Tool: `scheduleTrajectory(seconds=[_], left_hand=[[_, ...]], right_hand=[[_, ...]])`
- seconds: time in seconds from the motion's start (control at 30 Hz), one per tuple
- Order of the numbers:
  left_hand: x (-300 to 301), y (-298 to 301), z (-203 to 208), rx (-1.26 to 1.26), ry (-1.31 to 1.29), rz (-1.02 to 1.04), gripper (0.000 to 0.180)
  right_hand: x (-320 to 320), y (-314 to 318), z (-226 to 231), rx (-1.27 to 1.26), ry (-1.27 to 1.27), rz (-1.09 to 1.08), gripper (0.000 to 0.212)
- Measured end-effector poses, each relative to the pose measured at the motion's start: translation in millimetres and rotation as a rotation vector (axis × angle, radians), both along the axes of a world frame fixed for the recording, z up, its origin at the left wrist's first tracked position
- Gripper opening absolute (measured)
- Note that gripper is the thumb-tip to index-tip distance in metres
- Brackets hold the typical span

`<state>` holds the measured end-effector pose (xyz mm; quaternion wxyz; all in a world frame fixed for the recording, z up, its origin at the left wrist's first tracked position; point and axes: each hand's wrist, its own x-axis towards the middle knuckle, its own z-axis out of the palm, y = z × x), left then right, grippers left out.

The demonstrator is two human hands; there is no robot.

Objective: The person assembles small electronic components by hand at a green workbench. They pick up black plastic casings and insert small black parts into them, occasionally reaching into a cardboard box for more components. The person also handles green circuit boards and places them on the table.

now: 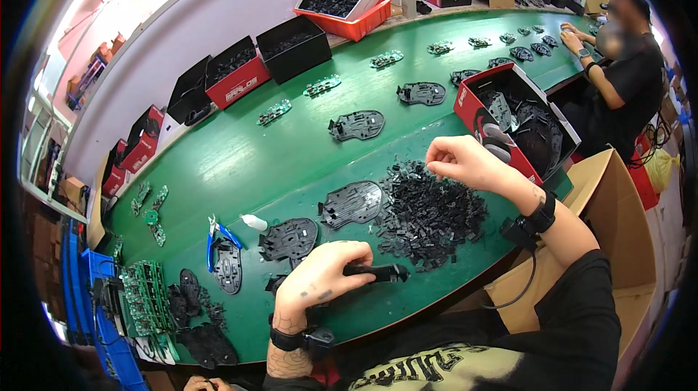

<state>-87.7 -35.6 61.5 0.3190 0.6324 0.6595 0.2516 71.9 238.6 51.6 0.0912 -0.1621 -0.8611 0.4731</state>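
My left hand (327,269) is closed around a black plastic shell part (389,273), seen nearly edge-on above the green table. Over the far side of a heap of small black plastic pieces (432,220), my right hand (462,160) is raised with its fingers pinched together. Whatever is between those fingertips is hidden or too small to name. Beside the heap lies a black mouse-shaped shell (352,204), inner side up. Another black shell (289,239) rests just beyond my left hand, which partly covers further black parts.
Blue-handled cutters (220,240) and a white bottle (254,222) lie on the left. Green circuit boards (144,296) stand stacked near the left edge. A red-and-black box of parts (520,118) stands right of my right hand. A co-worker (618,64) sits far right.
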Motion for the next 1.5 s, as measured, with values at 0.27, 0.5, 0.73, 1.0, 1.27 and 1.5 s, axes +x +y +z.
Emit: scheduleTrajectory(seconds=[0.27,0.5,0.73,1.0,1.27,1.5], left_hand=[[14.4,21.1,-26.7,0.215,-0.959,0.576,0.026],[32.1,31.7,-40.3,0.389,-1.063,0.662,0.040],[33.4,20.4,-28.9,0.353,-0.895,0.707,0.033],[37.7,17.9,-25.3,0.308,-0.911,0.684,0.036],[39.9,15.4,-27.0,0.333,-0.897,0.644,0.037],[40.8,16.3,-28.1,0.355,-0.882,0.646,0.036]], right_hand=[[-1.4,-19.6,6.0,-0.401,0.070,0.151,0.015],[5.4,-60.7,25.8,-0.648,0.085,0.180,0.015],[5.1,-78.6,23.1,-0.232,0.180,0.234,0.014],[3.6,-88.2,19.8,-0.011,0.245,0.236,0.017],[-1.6,-92.6,15.5,0.066,0.273,0.258,0.013],[-1.4,-94.9,9.7,0.088,0.282,0.234,0.011]])
